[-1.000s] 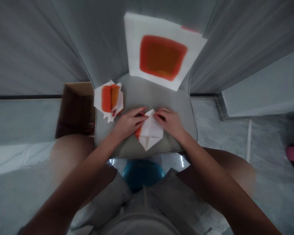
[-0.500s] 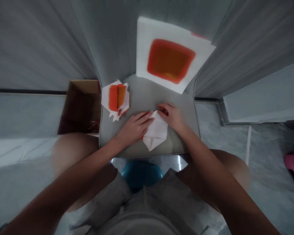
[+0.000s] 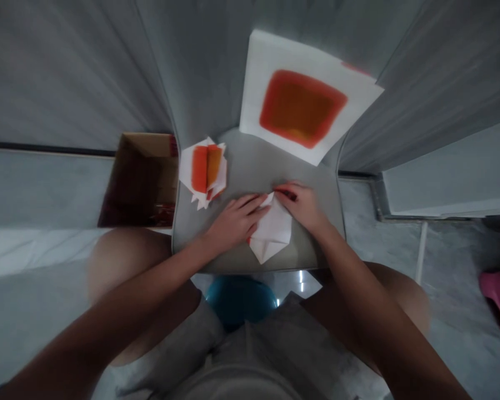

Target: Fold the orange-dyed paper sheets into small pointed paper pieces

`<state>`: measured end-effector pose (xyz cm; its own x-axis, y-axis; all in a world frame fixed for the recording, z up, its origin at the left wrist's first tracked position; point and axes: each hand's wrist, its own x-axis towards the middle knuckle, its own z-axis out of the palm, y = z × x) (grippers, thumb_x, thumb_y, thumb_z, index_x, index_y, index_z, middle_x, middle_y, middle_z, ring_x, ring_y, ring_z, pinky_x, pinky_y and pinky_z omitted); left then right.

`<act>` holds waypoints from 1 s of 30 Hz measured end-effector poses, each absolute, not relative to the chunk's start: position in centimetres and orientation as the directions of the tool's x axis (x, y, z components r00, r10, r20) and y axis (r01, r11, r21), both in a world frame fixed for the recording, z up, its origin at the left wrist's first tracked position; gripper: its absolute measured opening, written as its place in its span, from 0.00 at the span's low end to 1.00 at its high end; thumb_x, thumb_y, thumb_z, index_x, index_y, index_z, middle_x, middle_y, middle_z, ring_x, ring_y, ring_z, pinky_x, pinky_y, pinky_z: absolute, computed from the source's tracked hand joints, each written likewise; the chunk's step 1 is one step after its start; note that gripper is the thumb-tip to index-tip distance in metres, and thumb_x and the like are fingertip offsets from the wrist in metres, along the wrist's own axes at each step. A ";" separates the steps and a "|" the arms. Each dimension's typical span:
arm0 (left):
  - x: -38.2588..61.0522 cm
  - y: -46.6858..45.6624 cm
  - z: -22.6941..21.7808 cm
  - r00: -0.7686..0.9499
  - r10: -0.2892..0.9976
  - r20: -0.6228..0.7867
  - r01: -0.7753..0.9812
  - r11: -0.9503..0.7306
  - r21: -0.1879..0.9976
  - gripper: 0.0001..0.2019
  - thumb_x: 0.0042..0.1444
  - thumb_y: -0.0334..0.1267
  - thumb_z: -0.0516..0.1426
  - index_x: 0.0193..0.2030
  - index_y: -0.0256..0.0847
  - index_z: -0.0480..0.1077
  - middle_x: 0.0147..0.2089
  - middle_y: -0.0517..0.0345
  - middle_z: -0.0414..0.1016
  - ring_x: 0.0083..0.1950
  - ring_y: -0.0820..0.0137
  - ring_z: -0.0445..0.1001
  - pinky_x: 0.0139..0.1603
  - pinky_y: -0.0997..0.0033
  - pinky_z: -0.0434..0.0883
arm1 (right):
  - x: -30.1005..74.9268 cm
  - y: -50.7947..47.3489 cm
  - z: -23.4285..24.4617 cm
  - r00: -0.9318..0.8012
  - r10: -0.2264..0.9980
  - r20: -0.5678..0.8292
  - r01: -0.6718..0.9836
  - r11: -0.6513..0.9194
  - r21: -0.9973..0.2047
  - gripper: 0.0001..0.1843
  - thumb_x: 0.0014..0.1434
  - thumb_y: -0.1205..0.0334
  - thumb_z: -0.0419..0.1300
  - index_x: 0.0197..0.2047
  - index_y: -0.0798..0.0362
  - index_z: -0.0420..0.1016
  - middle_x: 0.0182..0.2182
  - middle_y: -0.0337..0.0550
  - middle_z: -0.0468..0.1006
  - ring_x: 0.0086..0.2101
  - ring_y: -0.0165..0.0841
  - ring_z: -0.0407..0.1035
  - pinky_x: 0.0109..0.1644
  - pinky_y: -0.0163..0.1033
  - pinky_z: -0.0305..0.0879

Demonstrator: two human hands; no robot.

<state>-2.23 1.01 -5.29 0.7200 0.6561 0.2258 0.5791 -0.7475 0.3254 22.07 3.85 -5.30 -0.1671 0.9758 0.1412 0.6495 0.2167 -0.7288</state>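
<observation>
Folded paper: the folded white paper (image 3: 273, 230) is a squarish, multi-layered shape with a pointed corner toward the person, crisp creases, and a thin orange-red edge (image 3: 248, 240) showing at its lower left.
Position: it lies flat near the front of the grey padded surface (image 3: 250, 166), between the two hands.
Left hand: the left hand (image 3: 235, 222) rests against the paper's left side, its fingers (image 3: 250, 205) slightly spread, with the tips on the upper layer.
Right hand: the right hand (image 3: 302, 208) sits at the paper's top corner, its fingers (image 3: 285, 191) pressed together and bent over that corner; whether they pinch it, I cannot tell.
Beside it: a loose stack of folded paper (image 3: 204, 172) with orange patches lies to the left of the hands, well toward the surface's far left corner.
Beyond: a white sheet with an orange-red square (image 3: 302, 108) leans at the surface's far edge.
Left of surface: an open cardboard box (image 3: 141, 183) stands just beside it.
</observation>
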 end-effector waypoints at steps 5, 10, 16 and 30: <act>-2.1 1.4 -5.3 0.714 0.653 0.254 0.544 -0.745 0.385 0.22 0.68 0.31 0.56 0.68 0.45 0.71 0.74 0.50 0.66 0.72 0.54 0.65 0.67 0.48 0.69 | 21.6 3.6 -4.1 -0.086 0.994 0.068 0.671 0.108 -0.733 0.13 0.66 0.53 0.61 0.42 0.49 0.85 0.38 0.46 0.85 0.37 0.39 0.77 0.44 0.46 0.73; -1.7 1.8 -5.1 0.699 0.658 0.281 0.504 -0.732 0.459 0.20 0.69 0.33 0.55 0.65 0.44 0.73 0.71 0.49 0.69 0.70 0.54 0.66 0.70 0.47 0.69 | 21.2 3.8 -3.5 -0.079 0.996 -0.043 0.650 0.018 -0.760 0.12 0.62 0.50 0.66 0.40 0.49 0.84 0.34 0.43 0.85 0.33 0.38 0.76 0.38 0.44 0.72; -1.6 2.1 -5.1 0.669 0.676 0.307 0.462 -0.703 0.540 0.18 0.68 0.33 0.56 0.62 0.46 0.75 0.67 0.50 0.72 0.68 0.56 0.68 0.69 0.47 0.70 | 21.3 4.1 -3.8 -0.129 0.990 -0.065 0.645 0.034 -0.763 0.11 0.57 0.53 0.69 0.39 0.50 0.81 0.33 0.44 0.82 0.31 0.36 0.73 0.35 0.42 0.69; -1.2 2.8 -4.8 0.574 0.767 0.287 0.418 -0.576 0.703 0.12 0.66 0.31 0.57 0.50 0.45 0.79 0.56 0.54 0.80 0.55 0.64 0.79 0.59 0.58 0.76 | 21.7 4.1 -3.0 -0.259 0.946 -0.193 0.535 -0.026 -0.845 0.11 0.56 0.54 0.68 0.40 0.49 0.78 0.31 0.39 0.80 0.31 0.34 0.72 0.34 0.39 0.67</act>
<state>-1.22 2.81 -4.76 0.5743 0.7666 0.2871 0.4177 -0.5760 0.7026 21.66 4.14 -2.98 -0.2593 0.9463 -0.1929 0.5348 -0.0256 -0.8446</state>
